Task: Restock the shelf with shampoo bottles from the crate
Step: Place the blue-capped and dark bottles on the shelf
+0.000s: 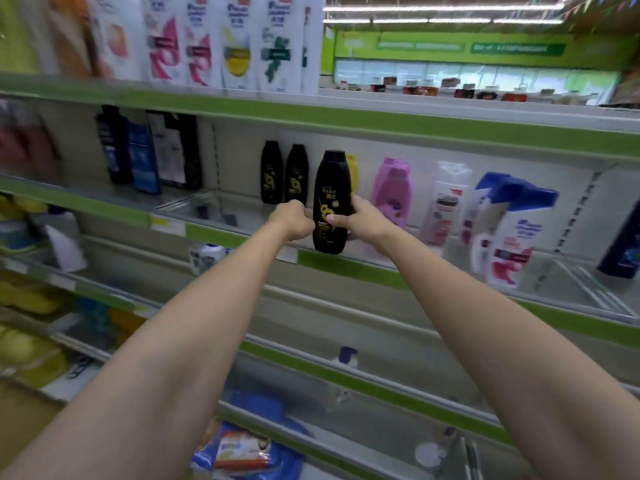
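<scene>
At the green-edged metal shelf (pixel 349 266), your left hand (pixel 294 220) and right hand (pixel 360 216) clasp the tall black plastic shampoo bottle (pixel 331 202) from both sides; set it upright, label forward, beside the two matching black bottles (pixel 284 173).

A black shampoo bottle (pixel 331 202) is held upright between the left hand (pixel 295 220) and the right hand (pixel 360 216), gripped at its lower half, its base level with the green shelf edge (pixel 349 266). Two matching black bottles (pixel 284 174) are seen standing just left of and behind the grip. A pink bottle (pixel 393 190) is seen just right of the grip, with a yellow one (pixel 352 169) partly hidden behind the held bottle.
</scene>
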The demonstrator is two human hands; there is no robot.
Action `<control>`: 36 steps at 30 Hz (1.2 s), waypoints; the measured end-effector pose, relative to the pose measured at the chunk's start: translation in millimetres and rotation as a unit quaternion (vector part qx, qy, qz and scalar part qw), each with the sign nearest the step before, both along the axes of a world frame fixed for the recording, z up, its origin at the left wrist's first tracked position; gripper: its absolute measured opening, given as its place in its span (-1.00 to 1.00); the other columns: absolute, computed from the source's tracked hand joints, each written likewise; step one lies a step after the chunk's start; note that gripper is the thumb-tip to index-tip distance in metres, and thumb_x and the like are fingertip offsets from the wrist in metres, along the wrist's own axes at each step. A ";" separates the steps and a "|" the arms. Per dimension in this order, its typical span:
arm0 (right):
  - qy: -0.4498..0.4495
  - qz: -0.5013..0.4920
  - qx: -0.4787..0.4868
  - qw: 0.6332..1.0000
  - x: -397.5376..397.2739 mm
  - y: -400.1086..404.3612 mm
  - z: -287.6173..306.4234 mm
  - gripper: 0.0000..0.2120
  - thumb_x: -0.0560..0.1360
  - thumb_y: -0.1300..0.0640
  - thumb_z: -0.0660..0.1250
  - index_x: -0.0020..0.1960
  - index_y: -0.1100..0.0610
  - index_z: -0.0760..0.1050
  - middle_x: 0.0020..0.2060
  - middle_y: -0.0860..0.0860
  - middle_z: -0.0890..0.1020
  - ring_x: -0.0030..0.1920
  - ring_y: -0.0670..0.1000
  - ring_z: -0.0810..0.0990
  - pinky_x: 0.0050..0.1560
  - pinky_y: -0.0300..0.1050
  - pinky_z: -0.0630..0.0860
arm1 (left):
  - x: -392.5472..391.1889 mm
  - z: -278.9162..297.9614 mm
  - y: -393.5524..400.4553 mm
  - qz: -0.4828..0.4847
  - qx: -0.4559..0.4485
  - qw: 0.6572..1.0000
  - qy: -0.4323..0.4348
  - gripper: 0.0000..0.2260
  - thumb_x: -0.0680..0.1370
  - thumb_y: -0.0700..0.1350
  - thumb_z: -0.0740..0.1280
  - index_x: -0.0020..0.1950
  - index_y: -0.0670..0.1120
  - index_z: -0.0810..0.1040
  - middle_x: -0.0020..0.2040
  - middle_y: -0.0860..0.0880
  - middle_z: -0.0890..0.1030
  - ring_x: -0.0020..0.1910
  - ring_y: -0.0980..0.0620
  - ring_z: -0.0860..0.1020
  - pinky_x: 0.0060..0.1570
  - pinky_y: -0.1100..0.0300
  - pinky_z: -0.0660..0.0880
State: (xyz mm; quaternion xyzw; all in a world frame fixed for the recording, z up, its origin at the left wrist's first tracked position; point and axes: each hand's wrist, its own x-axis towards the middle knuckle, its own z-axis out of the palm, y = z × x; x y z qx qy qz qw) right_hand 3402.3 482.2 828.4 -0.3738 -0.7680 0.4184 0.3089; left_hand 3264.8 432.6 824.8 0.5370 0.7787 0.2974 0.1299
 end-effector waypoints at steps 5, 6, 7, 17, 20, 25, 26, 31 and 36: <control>0.020 -0.027 -0.002 0.999 -87.5 37.3 -14.9 -0.58 0.48 0.20 0.38 0.30 0.16 0.36 0.21 0.14 0.56 0.21 0.15 0.53 0.26 0.21 0.46 | -79.1 -5.1 23.9 0.012 -0.006 1.000 0.014 -0.78 0.52 -0.17 0.25 0.09 -0.21 0.57 0.09 -0.18 0.56 0.10 -0.17 0.51 -0.05 0.18 0.38; 0.018 -0.029 -0.005 0.999 -103.5 44.6 -20.2 -0.56 0.48 0.20 0.39 0.31 0.16 0.35 0.22 0.14 0.55 0.22 0.15 0.52 0.26 0.20 0.45 | -93.7 -6.6 28.4 0.011 -0.011 1.000 0.015 -0.75 0.51 -0.17 0.25 0.14 -0.22 0.55 0.13 -0.18 0.57 0.13 -0.17 0.51 -0.04 0.18 0.38; 0.016 -0.032 -0.010 0.999 -117.2 50.9 -25.1 -0.55 0.48 0.19 0.39 0.32 0.16 0.34 0.23 0.14 0.55 0.23 0.15 0.52 0.27 0.19 0.45 | -105.7 -7.6 32.3 0.006 -0.018 1.000 0.018 -0.73 0.51 -0.17 0.26 0.16 -0.22 0.55 0.15 -0.18 0.57 0.15 -0.17 0.51 -0.04 0.18 0.38; 0.007 -0.029 -0.037 0.999 -192.9 90.8 -34.0 -0.50 0.54 0.13 0.31 0.43 0.11 0.24 0.31 0.11 0.48 0.30 0.14 0.45 0.34 0.11 0.39 | -173.6 -21.2 68.0 -0.011 -0.038 0.999 -0.010 -0.61 0.48 -0.03 0.40 0.22 -0.23 0.50 0.19 -0.16 0.56 0.19 -0.14 0.51 0.01 0.17 0.41; 0.016 -0.022 -0.029 0.999 -203.5 101.6 -36.4 -0.57 0.55 0.17 0.29 0.38 0.11 0.28 0.26 0.11 0.51 0.27 0.11 0.47 0.33 0.07 0.41 | -182.4 -23.1 80.1 -0.008 -0.020 0.999 -0.026 -0.54 0.45 0.03 0.43 0.25 -0.19 0.48 0.21 -0.15 0.56 0.19 -0.12 0.52 0.05 0.16 0.42; 0.010 -0.020 -0.010 1.000 -217.0 117.5 -41.0 -0.66 0.52 0.10 0.32 0.27 0.08 0.36 0.17 0.13 0.57 0.20 0.14 0.53 0.26 0.12 0.47 | -184.6 -29.2 96.5 -0.007 0.009 1.000 -0.027 -0.55 0.45 0.06 0.43 0.24 -0.16 0.52 0.16 -0.15 0.59 0.15 -0.13 0.55 0.00 0.18 0.44; 0.005 -0.021 -0.008 1.000 -219.5 118.9 -40.8 -0.66 0.53 0.11 0.32 0.27 0.09 0.35 0.17 0.13 0.57 0.20 0.14 0.53 0.25 0.12 0.47 | -184.9 -30.7 99.7 -0.001 0.016 1.000 -0.019 -0.53 0.44 0.09 0.42 0.24 -0.16 0.52 0.16 -0.16 0.60 0.14 -0.14 0.55 -0.03 0.18 0.44; -0.003 -0.031 0.005 1.000 -230.2 121.1 -37.2 -0.68 0.54 0.15 0.31 0.25 0.17 0.36 0.17 0.15 0.58 0.18 0.10 0.54 0.26 0.03 0.46 | -190.7 -35.9 109.8 0.032 0.017 0.999 -0.009 -0.39 0.43 0.15 0.40 0.34 -0.17 0.34 0.23 -0.18 0.53 0.21 -0.18 0.50 0.14 0.05 0.48; -0.025 -0.052 0.012 0.998 -237.6 122.8 -35.9 -0.63 0.53 0.12 0.33 0.30 0.15 0.35 0.19 0.13 0.58 0.20 0.10 0.54 0.27 0.03 0.46 | -206.0 -34.9 121.5 -0.001 0.006 1.000 -0.021 -0.31 0.40 0.18 0.42 0.39 -0.10 0.28 0.28 -0.16 0.50 0.25 -0.16 0.49 0.20 0.01 0.48</control>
